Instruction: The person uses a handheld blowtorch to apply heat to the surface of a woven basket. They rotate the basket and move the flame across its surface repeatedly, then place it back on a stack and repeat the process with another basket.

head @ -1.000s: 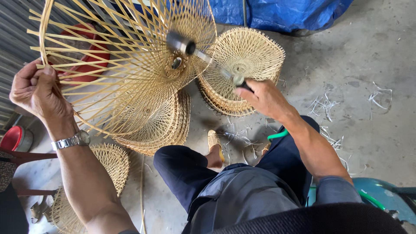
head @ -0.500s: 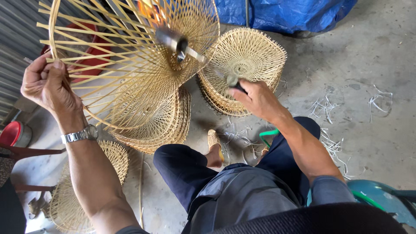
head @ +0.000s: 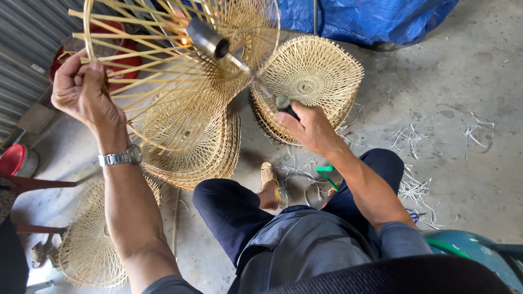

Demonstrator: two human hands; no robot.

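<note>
left hand [head: 81, 92] pinching rim of woven bamboo basket [head: 180, 71], raised higher than before | right hand [head: 308, 126] clenched on gas torch [head: 218, 46], nozzle now inside basket, flame lit | singeing underway

Setting: informal basket-weaving workshop, floor-level, at the edge of a building. Evidence: bare concrete floor [head: 468, 65] littered with pale cane offcuts [head: 414, 190]; stacks of finished woven baskets [head: 310, 81] and [head: 190, 152], with another [head: 87, 239] lying beside them; corrugated metal wall [head: 27, 60]; blue tarpaulin [head: 370, 19] bundled at the back. Further signs: red plastic tub [head: 13, 160] and teal plastic seat [head: 474, 253] by the seated worker.
</note>
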